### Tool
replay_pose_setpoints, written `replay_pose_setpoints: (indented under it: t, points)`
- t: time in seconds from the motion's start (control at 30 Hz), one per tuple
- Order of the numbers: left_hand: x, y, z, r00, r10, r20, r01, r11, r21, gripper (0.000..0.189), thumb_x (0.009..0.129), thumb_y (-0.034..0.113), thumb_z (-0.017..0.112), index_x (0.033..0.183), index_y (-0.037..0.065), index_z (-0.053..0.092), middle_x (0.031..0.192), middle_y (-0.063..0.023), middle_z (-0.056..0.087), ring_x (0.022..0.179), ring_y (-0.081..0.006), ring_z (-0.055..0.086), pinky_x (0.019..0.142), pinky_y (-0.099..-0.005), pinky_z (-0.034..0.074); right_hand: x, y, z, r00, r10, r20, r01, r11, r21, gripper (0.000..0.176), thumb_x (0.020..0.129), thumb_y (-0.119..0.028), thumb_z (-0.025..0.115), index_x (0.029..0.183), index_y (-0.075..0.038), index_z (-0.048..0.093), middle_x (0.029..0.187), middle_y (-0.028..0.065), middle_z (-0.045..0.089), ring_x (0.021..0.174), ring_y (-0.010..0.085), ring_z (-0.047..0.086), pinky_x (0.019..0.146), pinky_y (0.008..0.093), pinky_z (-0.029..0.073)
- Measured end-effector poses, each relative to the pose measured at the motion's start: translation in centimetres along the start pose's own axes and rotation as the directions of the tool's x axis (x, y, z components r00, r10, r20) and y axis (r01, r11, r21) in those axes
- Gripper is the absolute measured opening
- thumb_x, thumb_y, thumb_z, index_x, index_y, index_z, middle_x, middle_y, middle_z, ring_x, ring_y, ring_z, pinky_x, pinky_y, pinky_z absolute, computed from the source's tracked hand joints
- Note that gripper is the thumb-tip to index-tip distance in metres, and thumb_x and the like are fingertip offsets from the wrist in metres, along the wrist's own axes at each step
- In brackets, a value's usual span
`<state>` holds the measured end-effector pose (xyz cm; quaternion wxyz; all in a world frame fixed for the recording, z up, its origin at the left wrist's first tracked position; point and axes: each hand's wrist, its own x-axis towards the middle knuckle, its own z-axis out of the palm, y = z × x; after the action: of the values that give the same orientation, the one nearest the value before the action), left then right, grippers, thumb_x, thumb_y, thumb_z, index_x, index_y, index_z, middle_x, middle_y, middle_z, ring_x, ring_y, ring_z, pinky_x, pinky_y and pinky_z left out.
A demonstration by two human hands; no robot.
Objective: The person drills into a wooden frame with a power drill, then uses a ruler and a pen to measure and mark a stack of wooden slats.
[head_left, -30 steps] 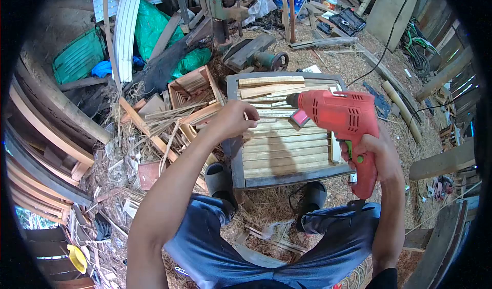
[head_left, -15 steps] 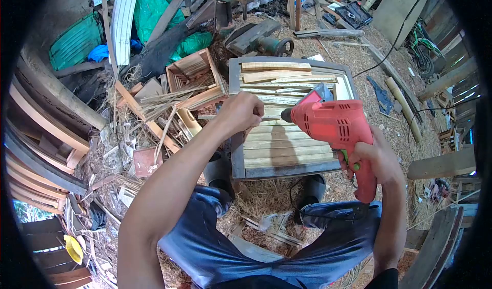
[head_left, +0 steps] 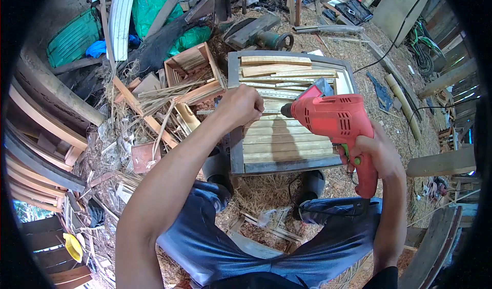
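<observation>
My right hand point(head_left: 374, 153) grips a red power drill point(head_left: 333, 115) by its handle, with fingers around the green trigger. The drill's chuck points left toward my left hand point(head_left: 242, 106). That hand is closed, fingers pinched on a thin wooden strip point(head_left: 206, 112) whose end shows left of the wrist; the pinch itself is mostly hidden. Both hands are above a grey-framed panel point(head_left: 237, 153) bearing pale wooden slats point(head_left: 287, 149). Several thin strips with rows of dark dots point(head_left: 279, 92) lie across its far half, beside plain wood pieces point(head_left: 275, 61).
Left of the panel stands an open wooden box point(head_left: 192, 58) among loose sticks point(head_left: 166, 96). A dark machine with a handwheel point(head_left: 261, 37) sits behind. On the right lie a bamboo pole point(head_left: 405, 107) and a black cable point(head_left: 392, 48). Curved wooden pieces point(head_left: 48, 114) are stacked at far left.
The scene sits slightly higher in view now. My left hand stays closed near the drill's tip, and my right hand still holds the drill, its tip a little higher in view.
</observation>
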<state>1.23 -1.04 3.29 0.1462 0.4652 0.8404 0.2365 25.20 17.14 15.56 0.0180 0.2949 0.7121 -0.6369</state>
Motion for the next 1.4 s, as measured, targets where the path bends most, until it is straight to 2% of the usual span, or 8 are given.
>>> replay_pose_setpoints:
  t: [0.2,0.3,0.4,0.6,0.67,0.93,1.1,1.4]
  points:
    - [0.1,0.2,0.2,0.999,-0.029,0.024,0.028,0.999,0.032,0.019,0.07,0.013,0.077,0.088,0.007,0.077,0.082,-0.0146,0.073,0.08,-0.0302,0.07,0.076,-0.0397,0.054,0.1,0.1,-0.3,1.0,0.006,0.014,-0.005,0.999,-0.031,0.036,0.068,-0.01,0.057,0.1,0.005,0.06,0.075,0.0111,0.063,0.058,0.0173,0.061,0.05,0.0299,0.049]
    - [0.2,0.1,0.6,1.0,-0.002,0.011,0.001,0.998,0.058,0.017,0.069,0.013,0.075,0.085,0.008,0.077,0.083,-0.0144,0.072,0.079,-0.0315,0.069,0.074,-0.0411,0.053,0.2,0.2,-0.2,1.0,0.005,-0.028,-0.006,1.0,-0.021,0.046,0.058,-0.007,0.054,0.102,0.006,0.06,0.077,0.0145,0.063,0.055,0.0212,0.059,0.047,0.0327,0.049]
    - [0.4,-0.6,1.3,0.992,0.115,-0.062,-0.106,0.987,0.121,0.015,0.069,0.014,0.073,0.081,0.007,0.076,0.084,-0.0135,0.071,0.08,-0.0327,0.068,0.072,-0.0423,0.052,0.2,0.1,-0.3,1.0,0.013,-0.007,-0.013,1.0,-0.012,0.046,0.058,-0.007,0.054,0.101,0.007,0.06,0.077,0.0145,0.063,0.055,0.0213,0.059,0.048,0.0326,0.05]
    - [0.5,-0.7,1.5,0.99,0.116,-0.077,-0.106,0.987,0.124,0.012,0.068,0.013,0.071,0.078,0.008,0.075,0.084,-0.0115,0.07,0.08,-0.034,0.067,0.071,-0.0448,0.052,0.2,-0.1,-0.4,1.0,0.021,0.017,-0.021,0.999,-0.031,0.046,0.058,-0.006,0.054,0.102,0.006,0.06,0.078,0.0143,0.064,0.057,0.021,0.06,0.049,0.0324,0.05]
    - [0.6,-0.8,1.5,0.99,0.12,-0.075,-0.11,0.986,0.127,0.012,0.067,0.013,0.071,0.078,0.008,0.075,0.083,-0.0115,0.07,0.079,-0.0342,0.067,0.07,-0.0451,0.052,0.3,0.1,-0.3,1.0,-0.01,0.01,0.011,0.999,-0.044,0.036,0.067,-0.011,0.057,0.099,0.005,0.061,0.075,0.0109,0.063,0.058,0.0177,0.061,0.05,0.03,0.05]
    - [0.7,-0.5,1.2,0.996,0.072,-0.048,-0.065,0.988,0.137,0.012,0.063,0.012,0.071,0.074,0.011,0.076,0.079,-0.0126,0.07,0.077,-0.0341,0.068,0.069,-0.044,0.053,0.2,-0.2,-0.2,1.0,0.015,0.014,-0.015,0.999,-0.028,0.034,0.065,-0.008,0.057,0.097,0.005,0.061,0.075,0.0108,0.063,0.058,0.0179,0.061,0.05,0.0318,0.051]
    - [0.8,-1.1,1.7,0.982,0.146,-0.116,-0.128,0.98,0.152,0.011,0.065,0.013,0.072,0.076,0.01,0.076,0.078,-0.0123,0.07,0.075,-0.034,0.068,0.068,-0.0441,0.053,0.4,0.1,-0.3,1.0,0.004,0.019,-0.004,1.0,-0.029,0.034,0.065,-0.008,0.056,0.097,0.005,0.061,0.075,0.0109,0.062,0.058,0.018,0.061,0.05,0.032,0.051]
    - [0.7,-0.9,1.4,0.989,0.126,-0.083,-0.112,0.981,0.157,0.01,0.065,0.013,0.072,0.074,0.009,0.075,0.078,-0.0118,0.07,0.076,-0.0334,0.068,0.068,-0.0435,0.053,0.3,-0.2,-0.1,1.0,0.005,0.011,-0.005,1.0,-0.014,0.036,0.066,-0.008,0.056,0.098,0.004,0.061,0.075,0.0102,0.062,0.058,0.0174,0.06,0.05,0.0314,0.05]
